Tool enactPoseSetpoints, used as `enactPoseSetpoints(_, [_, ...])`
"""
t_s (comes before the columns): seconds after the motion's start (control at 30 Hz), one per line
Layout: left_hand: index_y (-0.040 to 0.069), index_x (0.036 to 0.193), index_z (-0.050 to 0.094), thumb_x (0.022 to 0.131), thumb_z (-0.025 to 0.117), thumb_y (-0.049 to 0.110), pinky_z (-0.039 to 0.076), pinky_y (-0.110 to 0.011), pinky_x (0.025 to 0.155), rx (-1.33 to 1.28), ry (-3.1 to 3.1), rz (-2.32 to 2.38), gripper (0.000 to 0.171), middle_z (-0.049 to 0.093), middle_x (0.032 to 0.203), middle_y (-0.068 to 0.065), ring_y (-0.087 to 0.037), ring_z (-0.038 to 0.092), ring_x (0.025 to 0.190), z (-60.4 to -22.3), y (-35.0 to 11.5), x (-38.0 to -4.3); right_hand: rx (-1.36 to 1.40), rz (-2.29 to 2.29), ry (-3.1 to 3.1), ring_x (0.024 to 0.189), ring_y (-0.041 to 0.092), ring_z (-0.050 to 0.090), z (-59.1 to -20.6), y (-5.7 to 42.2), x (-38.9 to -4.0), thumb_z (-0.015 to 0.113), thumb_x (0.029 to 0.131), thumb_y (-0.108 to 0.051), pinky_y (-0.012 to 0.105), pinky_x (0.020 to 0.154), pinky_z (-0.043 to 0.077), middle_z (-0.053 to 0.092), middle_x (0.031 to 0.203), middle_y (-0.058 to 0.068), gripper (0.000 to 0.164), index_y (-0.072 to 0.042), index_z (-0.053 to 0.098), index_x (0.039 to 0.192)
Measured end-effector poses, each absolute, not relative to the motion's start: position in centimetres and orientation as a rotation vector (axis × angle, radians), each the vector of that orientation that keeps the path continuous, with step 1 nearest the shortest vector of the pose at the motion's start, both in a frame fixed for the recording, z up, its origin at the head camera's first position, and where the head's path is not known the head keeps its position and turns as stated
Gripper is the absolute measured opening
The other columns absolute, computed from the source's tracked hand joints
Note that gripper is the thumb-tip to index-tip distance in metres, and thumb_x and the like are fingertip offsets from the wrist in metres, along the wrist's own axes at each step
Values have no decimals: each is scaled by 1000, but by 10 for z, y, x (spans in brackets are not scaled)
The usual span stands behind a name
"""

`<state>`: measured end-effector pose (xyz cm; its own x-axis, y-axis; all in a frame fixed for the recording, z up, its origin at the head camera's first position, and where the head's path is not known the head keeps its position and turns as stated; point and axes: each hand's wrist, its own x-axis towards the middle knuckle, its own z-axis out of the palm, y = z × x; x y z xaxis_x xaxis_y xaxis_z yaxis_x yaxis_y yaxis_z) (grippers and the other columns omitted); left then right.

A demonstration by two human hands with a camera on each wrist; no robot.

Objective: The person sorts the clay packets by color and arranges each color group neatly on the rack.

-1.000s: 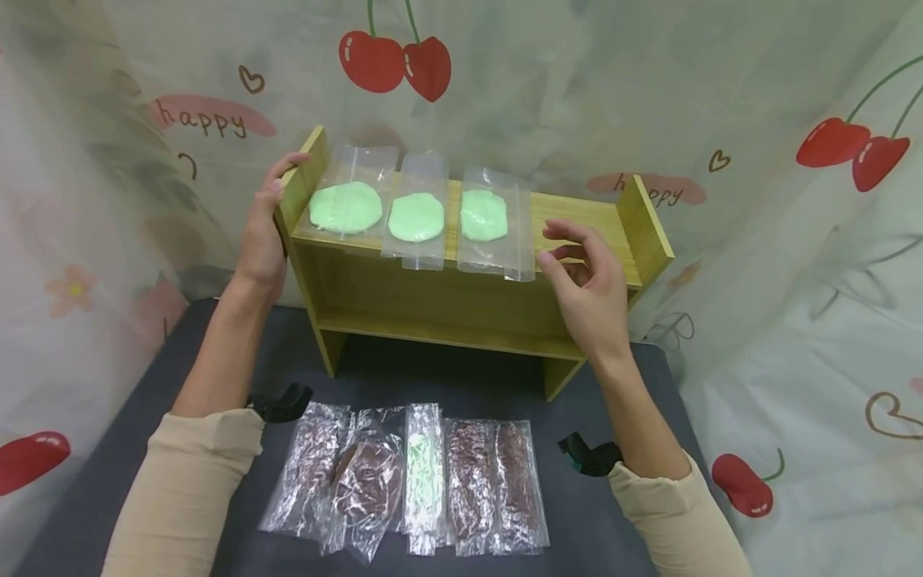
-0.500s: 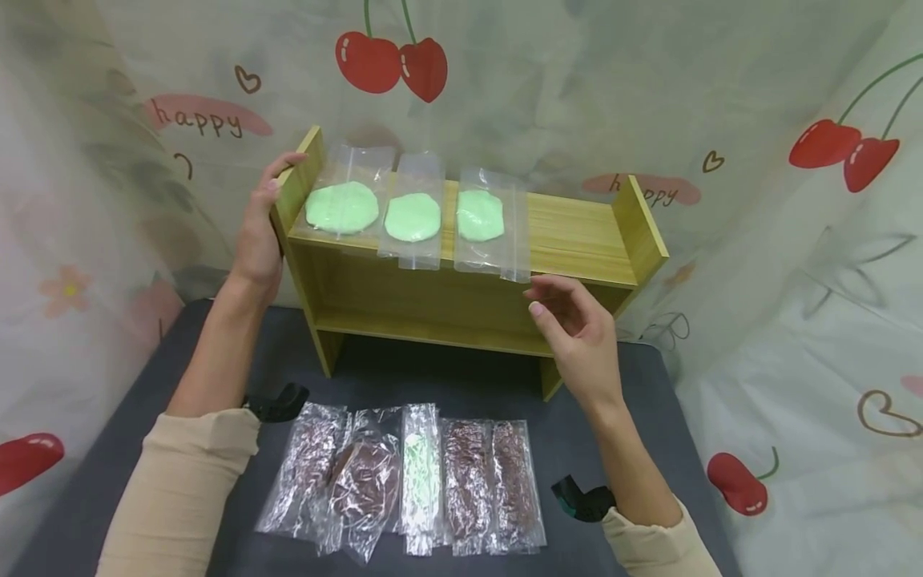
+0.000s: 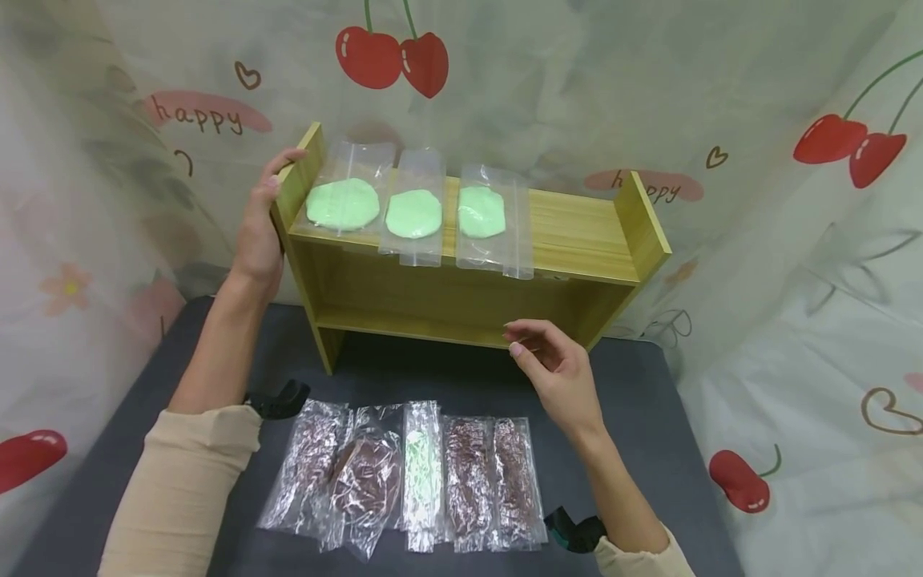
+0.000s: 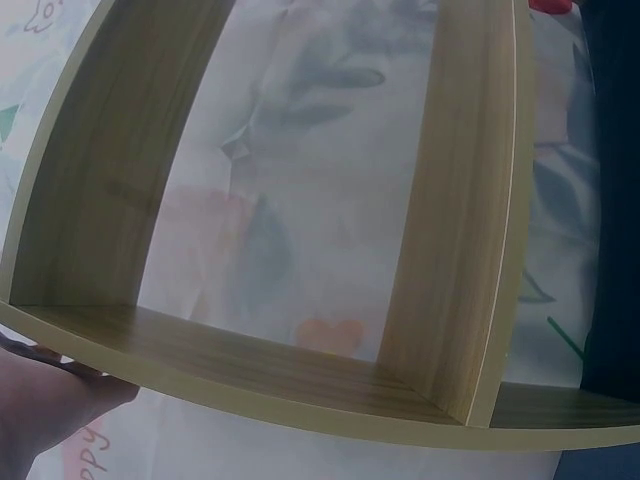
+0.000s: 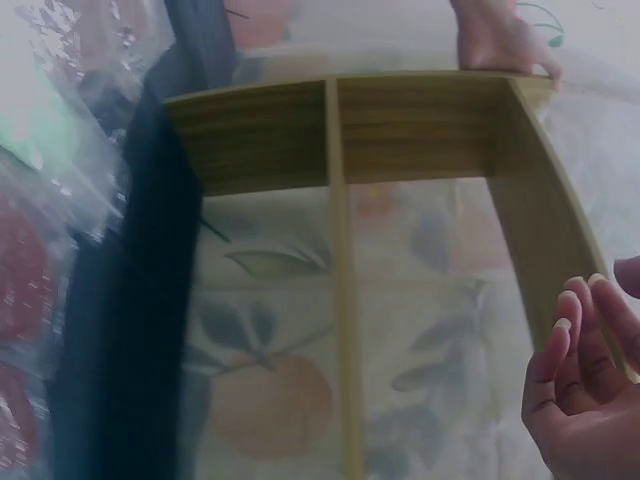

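Note:
My left hand (image 3: 258, 232) grips the left side panel of a small wooden shelf (image 3: 577, 236), fingers over its upper edge. On the top board lie three clear zip bags, each with a flat pale-green piece: a left one (image 3: 343, 205), a middle one (image 3: 414, 214) and a right one (image 3: 481, 212). In front of the lower board hovers my right hand (image 3: 558, 373), fingers loosely bent and holding nothing. The right wrist view shows the same right hand (image 5: 590, 400) apart from the shelf, thumb partly cut off by the frame.
On the dark table (image 3: 634, 417) before the shelf lies a row of shiny clear packets: several with brown contents (image 3: 469, 473), a rounder brown one (image 3: 366, 477) and a pale-green one (image 3: 422, 473). A cherry-print curtain (image 3: 505, 96) hangs behind and at both sides.
My right hand has come down and toward me, from beside the right-hand bag on the top board to in front of the lower board. The left hand keeps its hold.

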<state>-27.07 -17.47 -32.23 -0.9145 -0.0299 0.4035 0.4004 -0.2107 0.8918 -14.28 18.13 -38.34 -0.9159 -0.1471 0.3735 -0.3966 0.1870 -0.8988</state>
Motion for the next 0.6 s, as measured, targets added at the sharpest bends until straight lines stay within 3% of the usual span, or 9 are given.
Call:
enactPoseSetpoints(0.3, [19,137,53,100,32,33,35,-30,86,-448,-1747,-2213,45,40,130,-11,-21,43,103,-322,-174,-271,488,1895,-2309,99,22,63,-416,174,-131,64,97,-8,28,87,52,65,113,18,24,-6,65,121])
enactPoseSetpoints(0.6, [19,138,52,100,31,33,33,-29,90,-440,-1769,-2203,45,38,136,-10,-22,41,110,-323,-175,-271,447,1930,-2373,97,27,63,-447,168,-119,65,97,-9,29,83,52,67,112,10,25,-5,65,121])
